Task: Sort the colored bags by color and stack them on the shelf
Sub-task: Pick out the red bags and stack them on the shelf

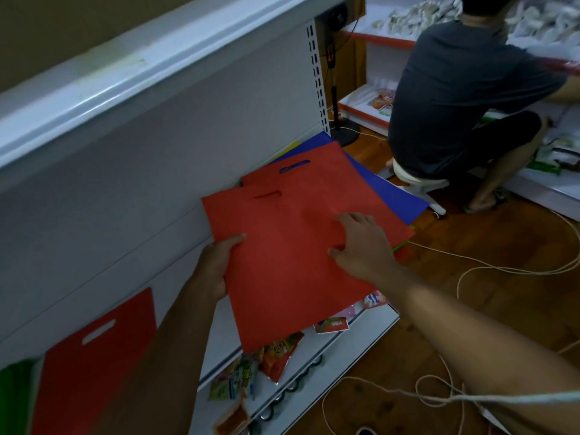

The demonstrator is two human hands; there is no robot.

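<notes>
Red bag in hand above the unsorted pile, not yet placed.

I note the left hand [216, 265] clamped on the near edge of the top red bag [282, 262], thumb on top; the right hand [361, 243] rests flat on it, fingers spread, gripping nothing. A 2nd red bag [301, 174] and blue bags [389, 189] lie beneath. My advice: lift 1 layer only, keep it flat, and square it onto the red stack [97, 356] leaning on the shelf [345, 337] at left.

Print on the snack packets [276, 356] is too blurred to read.
</notes>
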